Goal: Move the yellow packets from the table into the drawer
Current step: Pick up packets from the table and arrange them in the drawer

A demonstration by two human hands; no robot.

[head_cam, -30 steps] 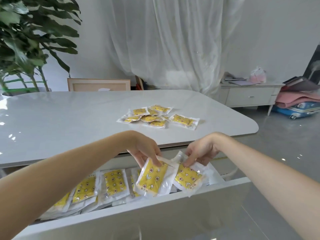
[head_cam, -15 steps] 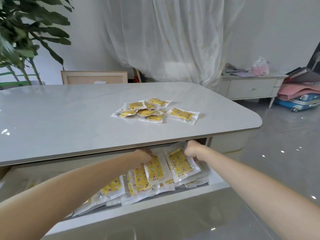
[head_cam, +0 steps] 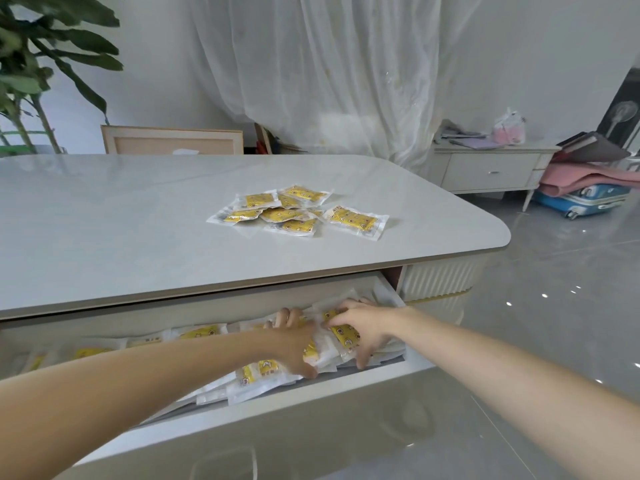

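Several yellow packets (head_cam: 294, 213) in clear wrappers lie in a loose pile on the white table (head_cam: 104, 220), right of its middle. Below the table's front edge the drawer (head_cam: 277, 410) stands pulled out, with several more yellow packets (head_cam: 263, 372) in a row inside. My left hand (head_cam: 294, 341) lies palm down over packets at the drawer's right end, fingers stretched to the back. My right hand (head_cam: 363, 327) rests with spread fingers on a packet (head_cam: 344, 336) right beside it. The two hands nearly touch.
A leafy plant (head_cam: 41, 64) stands at the far left and a wooden frame (head_cam: 173, 140) behind the table. At the right are a low white cabinet (head_cam: 491, 171), a blue suitcase (head_cam: 588, 199) with pink cloth on it, and glossy grey floor.
Both hands carried a packet each from above the drawer front down into its right end. Their pinches have loosened and the fingers now lie spread over the packets.
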